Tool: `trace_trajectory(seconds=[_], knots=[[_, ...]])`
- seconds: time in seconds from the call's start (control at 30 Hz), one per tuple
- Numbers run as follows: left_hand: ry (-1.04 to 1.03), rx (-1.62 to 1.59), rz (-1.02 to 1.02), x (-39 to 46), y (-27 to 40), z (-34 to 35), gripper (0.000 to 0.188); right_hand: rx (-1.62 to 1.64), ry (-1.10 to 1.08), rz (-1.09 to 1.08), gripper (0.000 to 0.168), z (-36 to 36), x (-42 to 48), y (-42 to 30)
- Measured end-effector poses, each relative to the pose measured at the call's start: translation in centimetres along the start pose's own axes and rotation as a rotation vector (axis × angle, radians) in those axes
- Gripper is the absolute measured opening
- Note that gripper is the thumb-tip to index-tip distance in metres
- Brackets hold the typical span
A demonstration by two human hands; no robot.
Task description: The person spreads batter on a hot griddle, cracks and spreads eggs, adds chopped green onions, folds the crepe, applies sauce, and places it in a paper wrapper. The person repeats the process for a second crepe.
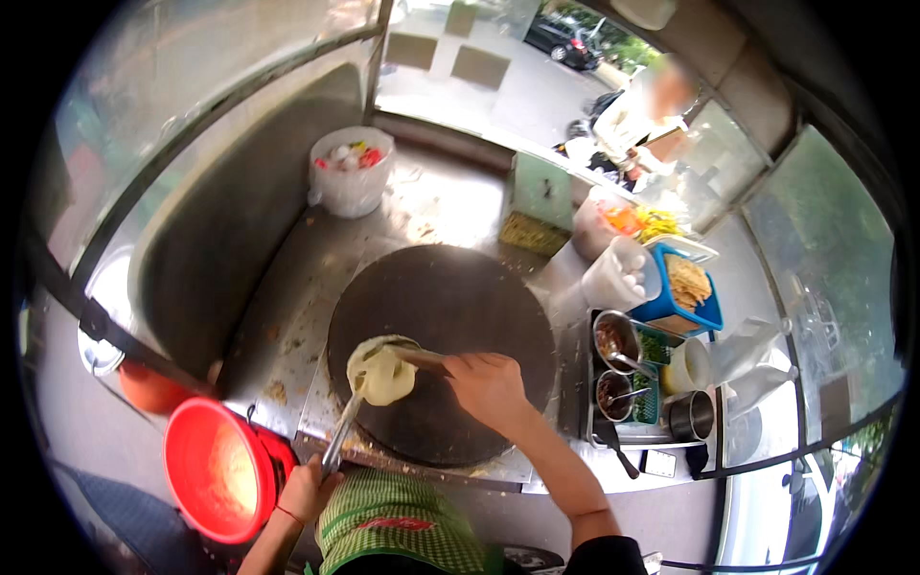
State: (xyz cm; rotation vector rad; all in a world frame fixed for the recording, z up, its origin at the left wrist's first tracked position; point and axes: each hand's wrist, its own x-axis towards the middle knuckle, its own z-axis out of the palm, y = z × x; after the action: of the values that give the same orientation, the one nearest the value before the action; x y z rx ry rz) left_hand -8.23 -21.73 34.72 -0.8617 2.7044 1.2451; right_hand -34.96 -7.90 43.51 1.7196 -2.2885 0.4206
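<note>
A round dark griddle plate [467, 309] lies before me. Over its left part is a mass of pale batter [386, 377]. My left hand [307, 489] grips the metal handle of a ladle [336, 442], whose far end meets the batter. My right hand [489, 388] is closed on the handle of a flat tool [424, 359], probably a wooden spreader; its working end is at the batter and partly hidden by it.
A red bucket [215, 471] stands at lower left. A lined white tub [352, 176] sits behind the griddle. On the right are a cup of eggs [602, 277], a blue basket [708, 316] and metal sauce bowls [618, 323]. Beyond the glass is another person [625, 129].
</note>
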Motion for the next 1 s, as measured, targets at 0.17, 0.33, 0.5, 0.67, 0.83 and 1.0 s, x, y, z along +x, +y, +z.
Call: trace_trajectory(seconds=[0.17,0.33,0.5,0.67,0.83,1.0], knots=[[0.06,0.037,0.157,3.2,-0.1,-0.2,0.029,-0.174,-0.06,-0.274,0.01,0.3,-0.2,-2.7],[0.025,0.035,0.209,3.6,-1.4,-1.0,0.029,-0.096,-0.004,-0.14,0.005,0.7,0.7,-2.4],[0.02,-0.018,0.252,3.9,-2.2,-3.4,0.029,-0.077,0.137,0.164,0.013,0.8,1.0,-1.7],[-0.01,-0.041,0.195,4.4,-2.7,-3.7,0.028,0.024,-0.027,0.048,0.014,3.2,-0.7,-3.5],[-0.005,0.064,0.349,6.0,-1.4,-2.1,0.03,-0.2,-0.144,0.22,0.018,-0.1,-1.9,-2.0],[-0.009,0.121,0.155,8.4,-3.7,0.2,0.025,0.093,0.005,0.335,0.024,4.0,-2.8,-0.1]])
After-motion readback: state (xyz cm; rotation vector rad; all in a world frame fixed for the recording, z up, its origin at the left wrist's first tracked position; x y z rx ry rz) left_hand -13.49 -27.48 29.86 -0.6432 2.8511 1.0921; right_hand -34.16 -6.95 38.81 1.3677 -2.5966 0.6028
